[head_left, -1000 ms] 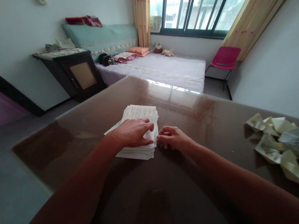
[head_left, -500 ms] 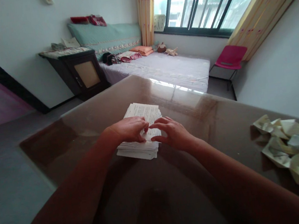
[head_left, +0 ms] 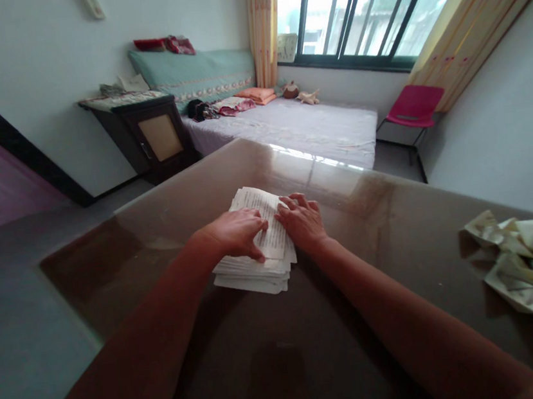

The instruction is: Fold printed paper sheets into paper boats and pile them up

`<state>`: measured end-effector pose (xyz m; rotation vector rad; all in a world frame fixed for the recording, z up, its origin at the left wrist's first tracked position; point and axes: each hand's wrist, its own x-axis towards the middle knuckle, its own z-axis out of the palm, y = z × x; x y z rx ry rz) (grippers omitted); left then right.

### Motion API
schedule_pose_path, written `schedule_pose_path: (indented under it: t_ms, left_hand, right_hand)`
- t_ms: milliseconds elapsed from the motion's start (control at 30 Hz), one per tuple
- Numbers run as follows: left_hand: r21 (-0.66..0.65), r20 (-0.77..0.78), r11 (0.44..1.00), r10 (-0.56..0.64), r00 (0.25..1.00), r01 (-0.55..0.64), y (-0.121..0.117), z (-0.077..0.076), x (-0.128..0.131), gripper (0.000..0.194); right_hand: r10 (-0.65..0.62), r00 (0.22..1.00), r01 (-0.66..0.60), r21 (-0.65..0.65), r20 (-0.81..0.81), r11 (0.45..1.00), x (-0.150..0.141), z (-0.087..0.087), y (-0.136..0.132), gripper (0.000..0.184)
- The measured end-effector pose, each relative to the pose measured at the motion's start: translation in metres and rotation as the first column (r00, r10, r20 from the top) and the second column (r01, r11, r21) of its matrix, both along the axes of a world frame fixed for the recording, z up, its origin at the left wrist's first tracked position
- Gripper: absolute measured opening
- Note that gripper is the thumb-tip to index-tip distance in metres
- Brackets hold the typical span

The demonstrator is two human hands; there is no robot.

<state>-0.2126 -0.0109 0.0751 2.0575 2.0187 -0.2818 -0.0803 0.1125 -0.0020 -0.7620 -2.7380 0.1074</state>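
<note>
A stack of printed paper sheets, its edges uneven, lies on the glossy brown table. My left hand rests over the left part of the stack, thumb and fingers apart. At the right edge of the top printed sheet, my right hand has its fingers curled, with the sheet's edge against them. That sheet bows slightly upward near its far right corner. My right thumb is mostly hidden.
Crumpled, folded papers lie at the table's right side. Beyond the table stand a bed, a dark cabinet and a pink chair.
My right hand has moved up along the stack's right edge and its fingers have curled in. The top sheet now bows. My left hand stays on the stack, its thumb spread farther.
</note>
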Motion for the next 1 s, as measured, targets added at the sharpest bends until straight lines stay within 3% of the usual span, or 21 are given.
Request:
schedule_pose_path:
  t_ms: [333, 433, 500, 567, 633, 700, 800, 867, 933, 1000]
  left_hand:
    - [0.029, 0.004, 0.999, -0.026, 1.0, 0.025, -0.003, 0.001, 0.001, 0.05]
    - [0.053, 0.089, 0.998, -0.024, 0.996, 0.02, -0.003, -0.003, -0.009, 0.043]
    - [0.107, 0.14, 0.993, 0.037, 0.989, -0.052, -0.002, -0.006, -0.019, 0.038]
    - [0.28, 0.157, 0.929, 0.204, 0.966, -0.242, 0.001, -0.01, -0.03, 0.041]
    - [0.465, 0.202, 0.774, 0.379, 0.903, -0.429, 0.004, -0.013, -0.039, 0.05]
    - [0.487, 0.305, 0.7, 0.424, 0.853, -0.522, 0.006, -0.015, -0.045, 0.057]
    - [0.418, 0.551, 0.676, 0.342, 0.761, -0.607, 0.009, -0.015, -0.048, 0.056]
    - [0.399, 0.715, 0.661, 0.209, 0.667, -0.635, 0.011, -0.013, -0.047, 0.055]
    - [0.394, 0.821, 0.664, 0.058, 0.568, -0.636, 0.013, -0.012, -0.044, 0.053]
    - [0.39, 0.87, 0.683, -0.053, 0.491, -0.618, 0.014, -0.012, -0.04, 0.049]
  right_hand:
    - [0.07, 0.979, -0.084, -0.065, -0.19, 0.994, 0.003, -0.004, -0.006, 0.026]
    - [0.035, 0.962, -0.052, -0.058, -0.269, 0.997, 0.003, -0.008, -0.009, 0.021]
    - [0.021, 0.94, -0.036, -0.037, -0.341, 0.999, 0.003, -0.011, -0.01, 0.017]
    - [0.031, 0.905, -0.036, -0.005, -0.425, 0.999, 0.004, -0.013, -0.01, 0.014]
    - [0.045, 0.871, -0.042, 0.017, -0.489, 0.999, 0.005, -0.015, -0.009, 0.014]
    - [0.052, 0.843, -0.057, 0.008, -0.536, 0.998, 0.006, -0.015, -0.008, 0.015]
    - [0.068, 0.77, -0.15, -0.077, -0.635, 0.986, 0.006, -0.016, -0.006, 0.016]
    - [0.02, 0.702, -0.208, -0.178, -0.711, 0.962, 0.004, -0.017, -0.003, 0.017]
    - [-0.126, 0.641, -0.212, -0.332, -0.757, 0.919, 0.002, -0.017, 0.0, 0.043]
    - [-0.281, 0.607, -0.23, -0.502, -0.744, 0.833, 0.0, -0.016, 0.004, 0.063]
